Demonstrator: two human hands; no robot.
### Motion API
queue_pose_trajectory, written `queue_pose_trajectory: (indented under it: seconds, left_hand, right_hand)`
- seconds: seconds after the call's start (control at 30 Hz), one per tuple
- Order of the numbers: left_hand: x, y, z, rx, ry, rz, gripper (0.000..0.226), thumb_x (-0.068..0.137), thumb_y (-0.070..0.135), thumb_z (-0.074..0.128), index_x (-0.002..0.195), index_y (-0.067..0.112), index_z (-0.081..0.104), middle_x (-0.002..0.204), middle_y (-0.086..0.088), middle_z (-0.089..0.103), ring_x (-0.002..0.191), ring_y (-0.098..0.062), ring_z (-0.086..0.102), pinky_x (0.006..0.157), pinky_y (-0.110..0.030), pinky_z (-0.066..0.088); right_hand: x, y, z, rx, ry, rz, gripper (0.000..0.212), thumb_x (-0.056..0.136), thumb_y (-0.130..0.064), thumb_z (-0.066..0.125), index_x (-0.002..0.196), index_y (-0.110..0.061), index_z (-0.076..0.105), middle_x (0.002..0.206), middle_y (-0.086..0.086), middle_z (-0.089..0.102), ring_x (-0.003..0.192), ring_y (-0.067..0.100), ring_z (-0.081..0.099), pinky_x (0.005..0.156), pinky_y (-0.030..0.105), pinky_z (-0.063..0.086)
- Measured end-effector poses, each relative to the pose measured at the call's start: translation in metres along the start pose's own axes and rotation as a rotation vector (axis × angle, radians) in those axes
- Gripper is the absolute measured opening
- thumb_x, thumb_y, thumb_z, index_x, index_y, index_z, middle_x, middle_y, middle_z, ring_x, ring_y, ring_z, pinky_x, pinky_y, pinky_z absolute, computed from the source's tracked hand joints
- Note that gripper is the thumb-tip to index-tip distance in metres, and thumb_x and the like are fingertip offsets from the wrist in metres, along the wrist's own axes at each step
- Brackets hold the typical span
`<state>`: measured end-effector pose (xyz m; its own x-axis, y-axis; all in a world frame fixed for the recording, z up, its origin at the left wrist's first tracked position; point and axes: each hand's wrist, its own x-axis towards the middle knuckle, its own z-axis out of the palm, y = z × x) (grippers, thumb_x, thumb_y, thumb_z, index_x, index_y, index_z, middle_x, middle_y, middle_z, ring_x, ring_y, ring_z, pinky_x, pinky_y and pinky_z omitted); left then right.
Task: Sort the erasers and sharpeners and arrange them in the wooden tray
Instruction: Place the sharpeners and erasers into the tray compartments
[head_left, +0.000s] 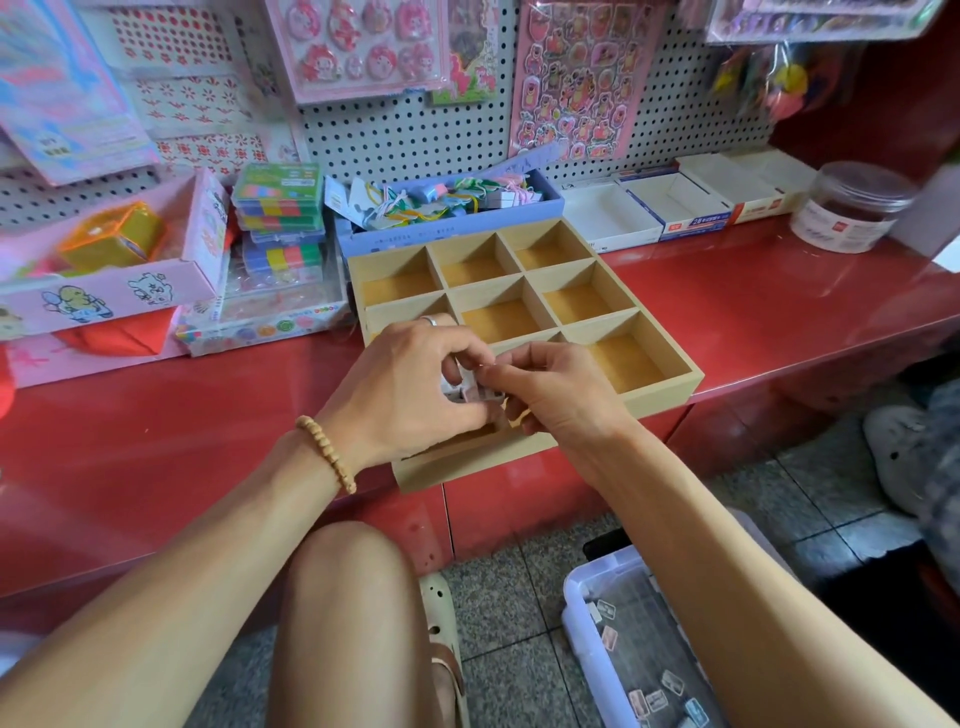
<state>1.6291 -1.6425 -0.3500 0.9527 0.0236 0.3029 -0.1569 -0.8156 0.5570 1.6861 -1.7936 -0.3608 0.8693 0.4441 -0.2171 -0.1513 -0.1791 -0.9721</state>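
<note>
A wooden tray (670, 387) with nine compartments sits on the red counter, its near edge overhanging the front. My left hand (410, 384) and my right hand (561, 389) meet over the tray's near-left compartments. Together they hold a small bunch of white and pink erasers (467, 387), fingers curled round them. What lies under my hands in the tray is hidden. The six far and right compartments that I can see hold nothing. A clear plastic bin (597, 639) on the floor at lower right holds several small wrapped erasers (654, 699).
A blue box of tangled trinkets (447, 205) stands just behind the tray. Stacked colourful cases (278, 218) and a pink box (156, 280) are to the left. White cardboard boxes (675, 205) and a clear jar (852, 208) stand at right. My knee (343, 561) is below the counter.
</note>
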Motion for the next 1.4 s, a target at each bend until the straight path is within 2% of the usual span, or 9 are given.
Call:
queue_pose_trajectory:
  seconds: [0.23,0.33,0.43,0.53,0.7,0.97,1.1,1.2,1.4]
  left_hand:
    - [-0.002,-0.006,-0.004,-0.019,-0.043,-0.090,0.026,0.061,0.032,0.082,0.085,0.028,0.072,0.084,0.011,0.061,0.072,-0.008,0.059,0.067,-0.021,0.047]
    - [-0.005,-0.018,-0.003,0.057,-0.089,-0.149,0.030,0.063,0.032,0.084,0.089,0.028,0.069,0.085,0.012,0.053,0.071,-0.007,0.056,0.071,-0.029,0.049]
    - [-0.006,-0.027,0.002,0.158,-0.148,-0.185,0.033,0.067,0.038,0.081,0.096,0.027,0.069,0.089,0.012,0.050,0.071,-0.002,0.050,0.072,-0.035,0.049]
    - [-0.005,-0.028,0.007,0.248,-0.195,-0.191,0.034,0.072,0.042,0.078,0.101,0.029,0.067,0.092,0.011,0.049,0.079,-0.012,0.054,0.073,-0.038,0.050]
    - [-0.002,-0.029,0.015,0.326,-0.199,-0.171,0.025,0.079,0.039,0.072,0.101,0.028,0.067,0.093,0.010,0.047,0.081,-0.018,0.059,0.067,-0.035,0.050]
    - [-0.001,-0.032,0.020,0.332,-0.172,-0.139,0.024,0.081,0.039,0.072,0.103,0.029,0.068,0.098,0.009,0.052,0.081,-0.020,0.060,0.065,-0.035,0.049]
    - [-0.001,-0.032,0.018,0.278,-0.155,-0.129,0.033,0.075,0.048,0.075,0.101,0.029,0.070,0.095,0.009,0.054,0.079,-0.016,0.057,0.067,-0.034,0.048]
    - [-0.002,-0.023,0.012,0.138,-0.085,-0.110,0.028,0.075,0.047,0.076,0.094,0.028,0.071,0.087,0.013,0.056,0.074,-0.007,0.056,0.070,-0.032,0.048]
    - [-0.015,0.022,0.016,-0.150,-0.131,-0.087,0.017,0.077,0.036,0.078,0.088,0.025,0.072,0.083,0.010,0.065,0.074,-0.007,0.062,0.064,-0.010,0.043]
  right_hand:
    - [-0.004,-0.002,-0.006,-0.075,-0.008,0.011,0.014,0.094,-0.021,0.064,0.091,-0.008,0.069,0.078,0.002,0.071,0.056,0.008,0.059,0.050,0.023,0.043]
    - [-0.003,-0.002,-0.019,-0.104,0.049,0.000,0.014,0.095,-0.023,0.062,0.094,-0.012,0.070,0.088,0.003,0.073,0.061,0.007,0.059,0.054,0.024,0.045]
    - [0.000,-0.001,-0.031,-0.116,0.102,-0.030,0.011,0.095,-0.021,0.062,0.092,-0.014,0.070,0.083,0.001,0.071,0.058,0.005,0.057,0.052,0.021,0.045]
    - [0.003,0.000,-0.039,-0.161,0.122,-0.063,0.010,0.094,-0.019,0.063,0.089,-0.013,0.070,0.080,0.001,0.069,0.055,0.004,0.056,0.051,0.020,0.045]
    - [0.008,0.004,-0.044,-0.272,0.131,-0.109,0.009,0.091,-0.020,0.064,0.087,-0.016,0.071,0.088,0.017,0.071,0.061,0.006,0.056,0.059,0.028,0.047]
    - [0.013,0.014,-0.044,-0.331,0.124,-0.136,0.008,0.089,-0.026,0.065,0.086,-0.021,0.071,0.081,0.003,0.070,0.072,0.012,0.061,0.065,0.031,0.050]
    - [0.012,0.014,-0.044,-0.342,0.123,-0.154,0.008,0.089,-0.026,0.065,0.086,-0.021,0.071,0.075,-0.004,0.065,0.073,0.012,0.061,0.064,0.030,0.050]
    - [0.009,0.013,-0.049,-0.343,0.138,-0.165,0.008,0.089,-0.025,0.065,0.084,-0.023,0.071,0.075,-0.005,0.065,0.074,0.013,0.062,0.067,0.032,0.052]
    - [-0.007,0.010,-0.065,-0.343,0.168,-0.178,0.008,0.090,-0.023,0.065,0.086,-0.020,0.071,0.075,0.008,0.066,0.070,0.015,0.058,0.067,0.041,0.053]
